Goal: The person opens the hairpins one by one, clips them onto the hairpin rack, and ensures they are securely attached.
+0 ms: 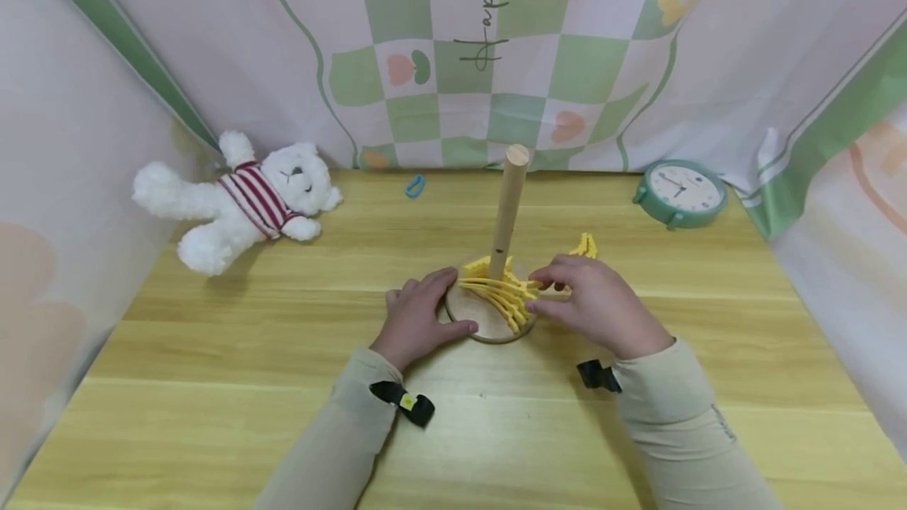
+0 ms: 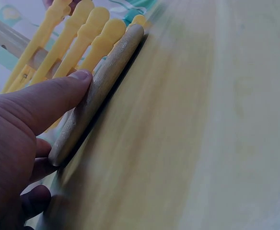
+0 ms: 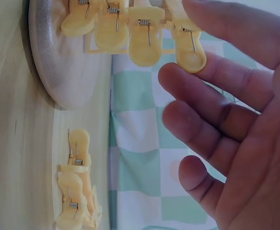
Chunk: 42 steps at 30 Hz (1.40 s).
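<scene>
A wooden stand with a round base [image 1: 471, 312] and an upright post [image 1: 507, 211] stands mid-table. Yellow plastic spring clips [image 1: 499, 297] fan out at the foot of the post, over the base. My left hand [image 1: 420, 317] holds the base by its left rim, the thumb along the near edge and the fingers on the far side. From the right, my right hand [image 1: 598, 305] pinches the handle of the uppermost yellow clip [image 3: 190, 50] between thumb and forefinger. Its other fingers are bent loosely below. More yellow clips [image 3: 75, 196] lie on the table beyond the right hand.
A white plush bear [image 1: 258, 195] in a striped top lies at the back left. A small blue ring-shaped piece [image 1: 415, 186] is near the back edge. A green clock [image 1: 682, 191] lies at the back right. Patterned curtains [image 1: 464, 14] enclose the table.
</scene>
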Available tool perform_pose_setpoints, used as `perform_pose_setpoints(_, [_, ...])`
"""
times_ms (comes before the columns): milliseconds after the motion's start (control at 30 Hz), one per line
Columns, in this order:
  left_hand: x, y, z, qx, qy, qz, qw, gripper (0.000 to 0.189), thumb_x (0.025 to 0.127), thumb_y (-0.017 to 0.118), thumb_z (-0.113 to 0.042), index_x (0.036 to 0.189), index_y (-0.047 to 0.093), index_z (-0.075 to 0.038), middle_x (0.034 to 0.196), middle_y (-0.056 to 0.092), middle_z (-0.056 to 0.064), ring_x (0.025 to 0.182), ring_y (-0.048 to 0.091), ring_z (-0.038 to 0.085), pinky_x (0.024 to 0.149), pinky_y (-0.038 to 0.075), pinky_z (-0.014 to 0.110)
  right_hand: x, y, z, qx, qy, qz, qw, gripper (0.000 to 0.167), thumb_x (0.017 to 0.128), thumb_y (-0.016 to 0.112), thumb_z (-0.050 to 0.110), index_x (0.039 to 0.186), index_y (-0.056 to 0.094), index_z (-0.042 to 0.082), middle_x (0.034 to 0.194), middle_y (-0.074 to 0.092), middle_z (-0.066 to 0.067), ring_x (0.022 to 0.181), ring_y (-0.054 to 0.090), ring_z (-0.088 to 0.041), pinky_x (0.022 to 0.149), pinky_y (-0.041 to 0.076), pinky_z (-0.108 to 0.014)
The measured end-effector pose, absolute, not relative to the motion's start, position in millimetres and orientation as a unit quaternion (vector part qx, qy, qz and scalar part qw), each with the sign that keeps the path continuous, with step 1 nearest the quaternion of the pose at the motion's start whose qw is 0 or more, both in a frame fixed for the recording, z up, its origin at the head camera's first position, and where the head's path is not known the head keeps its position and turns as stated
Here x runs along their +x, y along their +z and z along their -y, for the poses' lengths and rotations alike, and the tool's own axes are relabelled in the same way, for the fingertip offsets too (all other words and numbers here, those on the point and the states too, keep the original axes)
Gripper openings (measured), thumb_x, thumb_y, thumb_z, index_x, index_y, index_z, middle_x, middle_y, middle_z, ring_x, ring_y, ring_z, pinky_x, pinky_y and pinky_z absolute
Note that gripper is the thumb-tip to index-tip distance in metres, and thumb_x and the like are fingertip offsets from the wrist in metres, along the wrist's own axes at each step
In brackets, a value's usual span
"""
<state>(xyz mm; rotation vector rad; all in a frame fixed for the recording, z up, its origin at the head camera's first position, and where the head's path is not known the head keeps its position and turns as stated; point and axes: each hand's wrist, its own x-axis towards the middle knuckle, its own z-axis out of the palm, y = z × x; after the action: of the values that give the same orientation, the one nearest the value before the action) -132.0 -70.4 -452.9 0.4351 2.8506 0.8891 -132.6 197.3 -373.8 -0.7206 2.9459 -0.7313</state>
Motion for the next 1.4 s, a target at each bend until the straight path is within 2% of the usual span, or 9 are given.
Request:
perform_pose_setpoints(167, [-132.8,-454.5,71.0,0.144,0.295,-0.943,0.058,0.091,0.08,0.074,-0.064,0.154,0.041,-0.022,0.158,0.041,-0.004,0.117,0.048,0.025,0.092,0.026,0.046,-133.3,-373.4,-198.1,-0.224,-0.26,-0.939,0.029,0.038,0.087,0.08,0.031,0.12,0.073,0.014,0.108,0.069,-0.001,0.097,0.062,-0.022,0.082,0.05,-0.047])
perform_pose_setpoints(300, [-133.5,-456.7,71.5,0.142,0.292,-0.944,0.057,0.092,0.08,0.074,-0.065,0.155,0.041,-0.022,0.158,0.04,-0.005,0.117,0.048,0.023,0.092,0.026,0.045,-133.5,-374.4,-198.6,-0.229,-0.281,-0.932,0.029,0.032,0.086,0.081,0.028,0.116,0.074,0.017,0.112,0.069,0.0,0.099,0.061,-0.021,0.081,0.05,-0.044])
perform_pose_setpoints(533, [-134.0,-458.3,71.1,0.141,0.292,-0.944,0.056,0.093,0.079,0.073,-0.066,0.155,0.041,-0.022,0.158,0.041,-0.005,0.115,0.048,0.023,0.091,0.026,0.044,-134.6,-377.0,-199.0,-0.229,-0.292,-0.928,0.032,0.028,0.086,0.081,0.024,0.112,0.077,0.016,0.106,0.07,-0.001,0.095,0.063,-0.019,0.08,0.051,-0.044])
perform_pose_setpoints(767, [-134.2,-458.1,70.5,0.141,0.293,-0.944,0.057,0.093,0.079,0.074,-0.066,0.155,0.041,-0.022,0.158,0.041,-0.006,0.116,0.048,0.023,0.091,0.026,0.044,-135.2,-377.7,-199.4,-0.243,-0.287,-0.926,0.03,0.029,0.085,0.082,0.02,0.113,0.078,0.014,0.099,0.067,0.003,0.083,0.059,-0.013,0.071,0.05,-0.036])
perform_pose_setpoints(933, [-133.3,-456.5,70.7,0.14,0.295,-0.943,0.058,0.092,0.079,0.075,-0.064,0.154,0.042,-0.021,0.158,0.041,-0.005,0.116,0.049,0.023,0.091,0.026,0.044,-135.6,-377.9,-199.5,-0.249,-0.289,-0.924,0.032,0.03,0.085,0.082,0.018,0.114,0.078,0.013,0.098,0.066,0.003,0.082,0.058,-0.012,0.07,0.049,-0.034])
perform_pose_setpoints(1233, [-132.3,-455.3,70.9,0.139,0.294,-0.944,0.058,0.092,0.08,0.075,-0.064,0.154,0.042,-0.021,0.158,0.041,-0.005,0.117,0.049,0.023,0.091,0.026,0.044,-137.6,-380.7,-202.4,-0.244,-0.299,-0.921,0.048,0.032,0.087,0.081,0.02,0.117,0.076,0.014,0.105,0.067,0.001,0.091,0.061,-0.017,0.076,0.05,-0.038])
perform_pose_setpoints(1400, [-132.7,-455.8,70.4,0.14,0.294,-0.944,0.06,0.092,0.08,0.074,-0.065,0.154,0.041,-0.022,0.158,0.041,-0.005,0.116,0.049,0.023,0.091,0.026,0.044,-136.6,-380.1,-203.7,-0.236,-0.312,-0.918,0.061,0.038,0.088,0.079,0.028,0.124,0.073,0.016,0.111,0.066,0.001,0.098,0.062,-0.021,0.082,0.051,-0.045])
